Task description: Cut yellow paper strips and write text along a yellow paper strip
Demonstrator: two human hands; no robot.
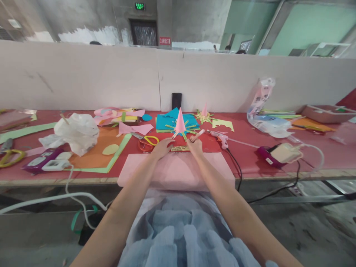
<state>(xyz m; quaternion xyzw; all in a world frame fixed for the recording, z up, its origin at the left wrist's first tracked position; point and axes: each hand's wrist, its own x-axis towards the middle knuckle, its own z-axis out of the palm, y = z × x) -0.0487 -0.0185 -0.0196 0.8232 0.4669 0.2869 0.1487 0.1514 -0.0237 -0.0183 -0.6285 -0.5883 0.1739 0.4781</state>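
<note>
- L hand (164,147): fingers part-curled, tips at the near left rim of the spiky cone piece; can't tell if it's actually gripping.
- R hand (195,145): fingers bent in more, at the near right rim; a pale narrow strip (199,134) juts from it (too small to say if it's pinched or what it's made of).
- Spiky cone piece (180,121): btwn the hands, just beyond them; 1 smooth pink cone, pt up, w/ thin green-yellow & blue strips fanning out round its base.
- 2nd cone piece (204,114): behind & to the right, similar build; 2 cones total.
- Under/near the hands: 1 shiny red sheet (211,144), 1 soft-looking pink pad (178,170) at table edge.
- Just left: scissors (150,141), yellow & red handles; another pr, yellow-handled scissors (11,158), far left.
- Just right: 1 pink glue gun (221,141), black cord.
- Behind: flat blue sheets (164,123), 1 black phone-like slab (176,101).
- Further out: 1 crumpled white plastic bag (78,132), left; 1 glossy clear pack (263,107), right; 2 purple power blocks (41,161), 1 per side.
</note>
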